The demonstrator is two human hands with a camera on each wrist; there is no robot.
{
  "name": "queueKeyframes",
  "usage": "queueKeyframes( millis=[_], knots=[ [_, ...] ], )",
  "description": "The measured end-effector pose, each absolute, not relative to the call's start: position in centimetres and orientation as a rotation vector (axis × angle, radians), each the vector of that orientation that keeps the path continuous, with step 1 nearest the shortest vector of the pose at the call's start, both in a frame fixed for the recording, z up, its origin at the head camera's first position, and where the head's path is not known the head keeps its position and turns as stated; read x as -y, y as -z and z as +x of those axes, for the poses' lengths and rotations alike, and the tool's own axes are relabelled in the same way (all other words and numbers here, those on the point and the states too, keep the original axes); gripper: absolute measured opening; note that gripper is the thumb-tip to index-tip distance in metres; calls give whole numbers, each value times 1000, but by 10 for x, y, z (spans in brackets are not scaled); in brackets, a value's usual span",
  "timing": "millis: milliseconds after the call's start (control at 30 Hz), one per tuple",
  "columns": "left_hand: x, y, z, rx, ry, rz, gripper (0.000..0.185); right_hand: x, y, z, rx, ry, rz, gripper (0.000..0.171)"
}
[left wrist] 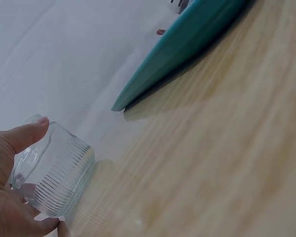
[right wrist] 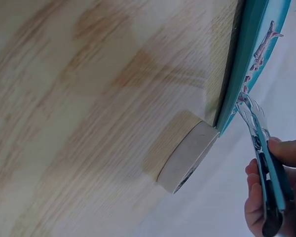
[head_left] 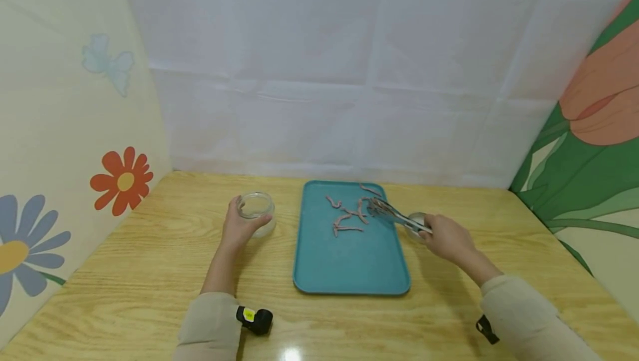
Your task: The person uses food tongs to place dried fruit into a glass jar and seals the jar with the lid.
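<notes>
My left hand (head_left: 238,227) grips the ribbed glass jar (head_left: 256,206). My right hand (head_left: 448,237) squeezes metal tongs (head_left: 391,213) over pinkish strips (head_left: 346,218) on the teal tray (head_left: 349,272), tabletop (head_left: 150,261) open around.

The scene is evenly and brightly lit from above. A white glare spot is seen on the table (head_left: 292,353) at its near edge, below the tray (head_left: 349,272). Soft, short shadows are cast beside the tray and under the forearms. Straight edges are bowed toward the head view's borders. Both wrist views are tilted and slightly soft, with washed-out white backgrounds beyond the tray.
</notes>
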State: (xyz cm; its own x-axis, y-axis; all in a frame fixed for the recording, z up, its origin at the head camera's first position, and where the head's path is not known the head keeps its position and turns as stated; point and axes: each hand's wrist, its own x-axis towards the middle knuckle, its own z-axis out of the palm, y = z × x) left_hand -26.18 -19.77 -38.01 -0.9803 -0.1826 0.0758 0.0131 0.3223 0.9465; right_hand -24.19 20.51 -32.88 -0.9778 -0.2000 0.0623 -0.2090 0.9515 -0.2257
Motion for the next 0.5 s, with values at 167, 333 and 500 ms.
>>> queueKeyframes(
  millis=[167,333,500],
  knots=[
    [197,381,-262,2415,1727,148,96,-207,330,-240,3058,-375,314,13],
    [197,381,-262,2414,1718,145,95,-210,330,-239,3058,-387,305,12],
    [198,382,-262,2399,1734,149,95,-212,331,-239,3059,-390,304,12]
  ],
)
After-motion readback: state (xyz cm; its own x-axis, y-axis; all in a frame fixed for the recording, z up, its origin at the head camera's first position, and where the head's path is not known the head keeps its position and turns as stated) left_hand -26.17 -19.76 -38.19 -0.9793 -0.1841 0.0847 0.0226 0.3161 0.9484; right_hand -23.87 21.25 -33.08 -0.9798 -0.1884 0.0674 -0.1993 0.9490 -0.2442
